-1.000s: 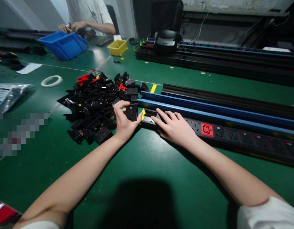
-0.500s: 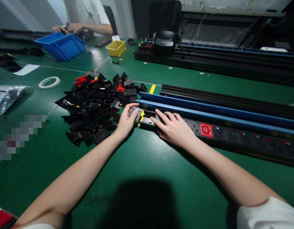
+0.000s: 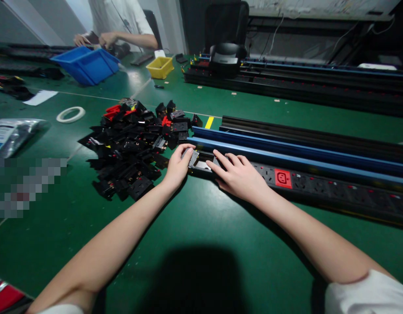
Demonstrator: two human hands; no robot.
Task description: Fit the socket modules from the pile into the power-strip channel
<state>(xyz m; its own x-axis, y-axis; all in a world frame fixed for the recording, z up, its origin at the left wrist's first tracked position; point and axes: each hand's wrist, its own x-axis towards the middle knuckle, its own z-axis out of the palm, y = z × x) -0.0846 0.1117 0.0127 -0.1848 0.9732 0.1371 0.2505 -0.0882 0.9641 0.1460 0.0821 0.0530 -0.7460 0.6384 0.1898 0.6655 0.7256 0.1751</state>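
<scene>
My left hand (image 3: 177,168) pinches a dark grey socket module (image 3: 194,158) between thumb and fingers. The module is slightly tilted at the left end of a long black power strip (image 3: 335,192). Just right of it, a gap in the strip shows a bare metallic floor. My right hand (image 3: 242,176) lies with fingers spread over the strip beyond this gap, its fingertips touching the strip and hiding part of it. Farther right along the strip sits a red socket (image 3: 283,178) among black ones.
Left of my hands lies a heap of black and red socket modules (image 3: 132,144). Blue rails (image 3: 286,152) run behind the strip. Also on the green table are a tape roll (image 3: 70,114), a blue bin (image 3: 90,67) and a yellow bin (image 3: 160,68). Another person's hands (image 3: 96,40) work behind.
My left hand has moved slightly right with the module, bringing it onto the strip's end. Yellow parts seen beside the module are now mostly hidden. My right hand stays put.
</scene>
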